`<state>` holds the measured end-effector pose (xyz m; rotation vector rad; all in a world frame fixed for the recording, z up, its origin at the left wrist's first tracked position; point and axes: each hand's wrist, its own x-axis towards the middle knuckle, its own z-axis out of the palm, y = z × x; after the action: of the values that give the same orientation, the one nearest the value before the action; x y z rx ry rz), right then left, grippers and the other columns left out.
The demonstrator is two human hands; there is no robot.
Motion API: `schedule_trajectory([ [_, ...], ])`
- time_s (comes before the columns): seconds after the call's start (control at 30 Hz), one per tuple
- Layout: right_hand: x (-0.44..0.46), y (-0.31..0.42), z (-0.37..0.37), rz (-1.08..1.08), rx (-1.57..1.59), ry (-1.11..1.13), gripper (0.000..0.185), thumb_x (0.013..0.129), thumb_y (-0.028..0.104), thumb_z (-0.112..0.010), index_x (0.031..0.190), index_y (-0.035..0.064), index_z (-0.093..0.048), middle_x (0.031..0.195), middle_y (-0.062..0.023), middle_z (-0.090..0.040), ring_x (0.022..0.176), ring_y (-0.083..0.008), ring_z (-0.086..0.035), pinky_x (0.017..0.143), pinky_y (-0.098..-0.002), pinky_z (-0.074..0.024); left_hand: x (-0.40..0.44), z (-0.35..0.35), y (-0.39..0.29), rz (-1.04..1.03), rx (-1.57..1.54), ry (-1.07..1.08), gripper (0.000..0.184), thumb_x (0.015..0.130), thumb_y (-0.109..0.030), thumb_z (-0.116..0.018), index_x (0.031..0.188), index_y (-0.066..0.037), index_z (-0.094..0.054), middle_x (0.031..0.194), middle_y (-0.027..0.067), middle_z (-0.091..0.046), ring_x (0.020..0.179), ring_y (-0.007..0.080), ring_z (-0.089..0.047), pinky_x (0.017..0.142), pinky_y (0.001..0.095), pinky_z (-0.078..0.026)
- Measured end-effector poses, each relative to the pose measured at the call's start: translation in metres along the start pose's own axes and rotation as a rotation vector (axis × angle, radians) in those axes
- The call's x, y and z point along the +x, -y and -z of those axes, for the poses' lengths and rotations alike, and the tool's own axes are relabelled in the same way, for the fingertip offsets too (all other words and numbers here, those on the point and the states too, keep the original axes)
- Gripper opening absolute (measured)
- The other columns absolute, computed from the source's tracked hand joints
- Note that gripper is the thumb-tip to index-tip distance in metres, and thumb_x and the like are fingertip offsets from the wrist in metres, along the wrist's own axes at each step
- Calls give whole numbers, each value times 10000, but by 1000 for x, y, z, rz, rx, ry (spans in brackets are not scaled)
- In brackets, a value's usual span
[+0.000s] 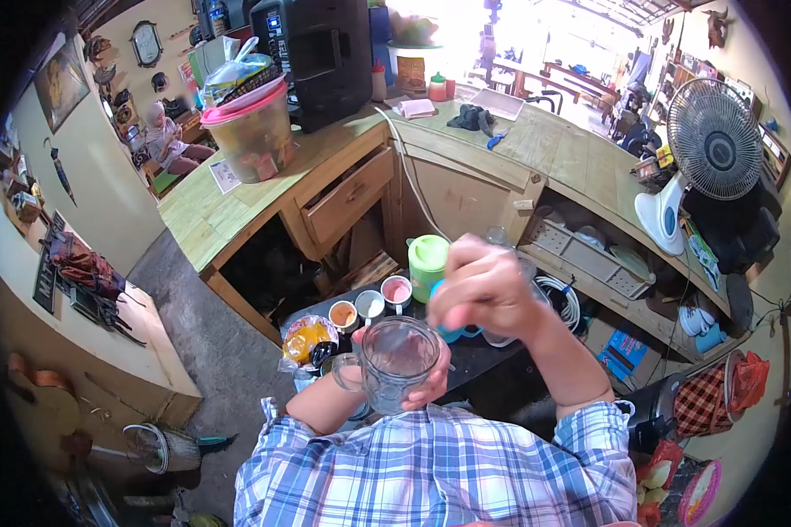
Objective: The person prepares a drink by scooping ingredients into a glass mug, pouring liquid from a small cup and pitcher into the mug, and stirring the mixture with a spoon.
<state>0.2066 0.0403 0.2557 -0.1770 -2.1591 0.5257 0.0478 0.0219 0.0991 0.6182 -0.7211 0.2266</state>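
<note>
My left hand is wrapped round a clear glass mug with a handle, held in front of my chest, its mouth tilted up toward me. No contents can be made out in it. Above and to the right of the mug, my right hand is raised with its fingers curled closed; whatever it may hold is hidden. Behind my right hand are a green lidded container and a partly covered blue item. Three white cups, one with orange contents, one whitish and one pink, stand beyond the mug.
A plastic bag with yellow contents lies left of the cups on the dark low table. Around it runs a wooden counter bearing a pink-rimmed tub, a black speaker and a fan. A person sits far left.
</note>
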Motion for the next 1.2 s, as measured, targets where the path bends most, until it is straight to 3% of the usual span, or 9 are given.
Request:
schedule_trajectory([
  [0.07,-12,-19,-32,-72,152,128,198,754,306,-730,722,110,-715,688,7,-653,624,-164,-533,668,-314,-397,4,2,-1,16,-61,43,1019,534,-605,-828,1190,72,-443,918,196,-580,824,293,-604,653,363,-501],
  [0.1,-9,-17,-35,-62,127,129,350,855,431,-622,690,130,-691,708,35,-690,644,-149,-523,659,-296,-402,6,3,-2,24,-89,67,1014,536,-604,-828,1188,72,-444,916,195,-580,822,293,-605,650,361,-502],
  [0.27,8,-4,6,-13,-24,-20,240,815,332,-690,709,117,-698,755,8,-693,651,-187,-550,696,-316,-425,13,2,-3,44,-243,183,991,549,-597,-830,1175,69,-447,904,190,-583,810,294,-608,634,352,-505],
  [0.47,7,-4,-2,17,1,80,107,780,217,-712,744,116,-713,702,-4,-650,660,-191,-550,676,-340,-414,9,-7,-12,101,-235,27,995,545,-604,-833,1167,65,-439,919,188,-577,791,299,-614,638,340,-512],
  [0.73,-11,-10,-14,-90,-46,35,244,891,256,-626,683,134,-661,684,22,-644,659,-183,-560,660,-311,-403,-15,-5,-24,208,-87,-183,1153,456,-576,-877,1260,83,-379,1003,195,-569,871,302,-606,734,372,-519],
  [0.93,-26,-11,-24,-266,-108,62,482,963,431,-487,632,113,-634,631,1,-636,596,-175,-554,639,-315,-421,-23,-31,-47,293,555,-457,1119,450,-494,-923,1300,38,-427,1204,140,-558,1115,217,-538,982,362,-410],
  [0.97,-28,-9,-28,-277,-31,75,240,876,261,-636,726,75,-661,597,-37,-617,606,-236,-582,647,-364,-444,-25,-34,-50,233,795,-485,1070,475,-458,-928,1299,30,-449,1252,105,-542,1153,181,-513,1044,332,-343],
  [1.13,-24,-4,6,-332,24,-63,249,859,268,-663,737,50,-670,679,-73,-654,621,-237,-619,615,-367,-465,-21,-70,-58,165,1135,-801,980,516,-343,-918,1304,14,-455,1244,106,-551,1148,193,-527,1025,331,-369],
  [1.2,-25,3,-14,-348,36,-69,305,860,321,-667,714,53,-668,667,-68,-646,645,-235,-630,624,-347,-473,-7,-90,-64,313,1497,-885,922,509,-297,-906,1282,-16,-490,1177,93,-592,1100,199,-567,995,332,-402],
])
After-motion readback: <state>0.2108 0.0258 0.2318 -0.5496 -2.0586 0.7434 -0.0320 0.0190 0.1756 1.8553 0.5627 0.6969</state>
